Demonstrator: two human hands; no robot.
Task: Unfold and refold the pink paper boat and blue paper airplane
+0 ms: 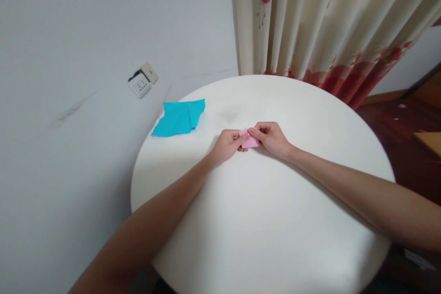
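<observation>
Pale wall (69, 55) fills the left side, its socket (140, 84) showing above the round white table (262, 220). Near the tabletop's far left edge lies a wrinkled blue sheet (177, 118), well apart from both hands. Next, the left hand (225, 145) grips a small pink paper (251, 143) by its left side, thumb on top, fingers beneath. That paper sits directly between the hands, touching both, so neither is nearer. Its visible lower edge runs roughly from hand to hand; with fingers covering parts of it, I cannot tell which side is longer. Right of it, the right hand (273, 138) pinches the upper corner between thumb and curled fingers. Beyond, rightward, hangs a floral curtain (310, 18).
</observation>
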